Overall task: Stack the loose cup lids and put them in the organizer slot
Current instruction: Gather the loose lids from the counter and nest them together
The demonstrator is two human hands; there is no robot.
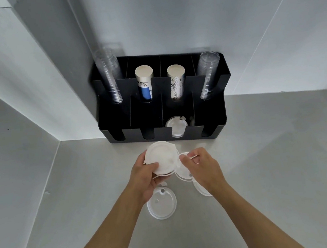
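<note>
1. The left hand (146,176) is closed around a small stack of white lids (161,157), with the thumb on top and the fingers under. It holds them up just above the counter (266,173).
2. The right hand (201,167) pinches the rim of another lid (184,174), right beside the stack.
3. One loose lid (162,204) lies flat on the counter, near the person. Another lid (201,189) peeks out from under the right wrist.
4. The lids look thin, light and bendy. They could slip or pop apart, so I think it is best to hold them by the rims and not squeeze hard.
5. The black organizer (209,122) stands at the far side, against the wall. One front slot already has a few lids (176,125) in it.
6. The counter is smooth, pale and flat. White walls close in on the left and far sides.
</note>
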